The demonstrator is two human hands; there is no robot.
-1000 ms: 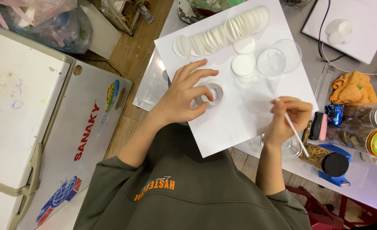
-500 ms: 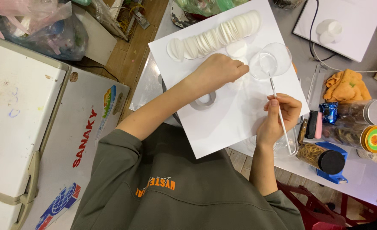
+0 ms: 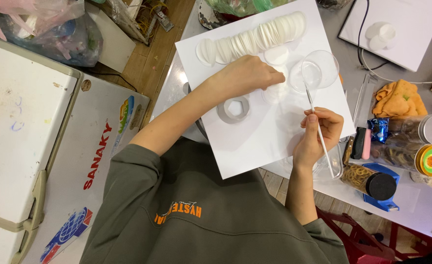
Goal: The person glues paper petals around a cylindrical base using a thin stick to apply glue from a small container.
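Observation:
My left hand [image 3: 247,76] reaches across a white sheet [image 3: 255,137] and its fingertips press on a small pile of white round discs [image 3: 277,90]. A long row of overlapping white discs [image 3: 255,38] lies along the sheet's far edge. My right hand [image 3: 318,134] grips a thin white stick [image 3: 316,127], its tip pointing toward two clear round dishes [image 3: 319,68]. A grey metal ring with a hexagonal hole [image 3: 234,109] lies on the sheet below my left forearm.
A second white board [image 3: 411,34] with discs and a black cable lie at the far right. An orange cloth [image 3: 399,100], lidded jars [image 3: 421,146] and a blue object [image 3: 382,200] crowd the right side. A white chest freezer [image 3: 25,146] stands left.
My left hand left the grey ring and moved up and right to the pile of discs. My right hand has raised the stick toward the clear dishes.

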